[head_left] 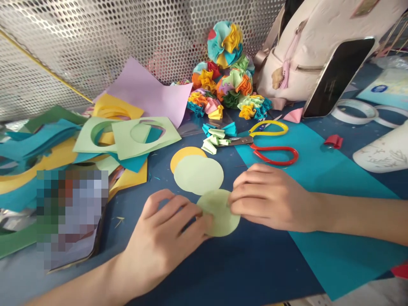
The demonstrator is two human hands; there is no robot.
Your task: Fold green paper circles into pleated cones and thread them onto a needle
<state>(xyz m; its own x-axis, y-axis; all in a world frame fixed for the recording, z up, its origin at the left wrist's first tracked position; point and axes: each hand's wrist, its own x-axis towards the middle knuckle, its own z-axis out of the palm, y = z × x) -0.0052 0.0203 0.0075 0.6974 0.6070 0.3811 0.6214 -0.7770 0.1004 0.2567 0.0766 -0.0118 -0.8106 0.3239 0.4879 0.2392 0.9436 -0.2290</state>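
A light green paper circle [223, 212] is held between both hands above the dark blue table. My left hand [172, 233] pinches its left edge, and my right hand [270, 197] grips its right edge with bent fingers. Just behind it, more pale green circles [199, 173] overlap a yellow circle [185, 154] on the table. Small folded green pieces [216, 140] and blue ones [228, 128] lie farther back, beside scissors [274, 144] with one yellow and one red handle.
Cut paper scraps [127, 136] and a phone [76, 221] are at left. Ruffled paper balls [226, 44] stand behind. A teal sheet [338, 242], an upright phone [338, 78], a pale bag [299, 55], tape rolls [353, 111] and a white cup [382, 151] are at right.
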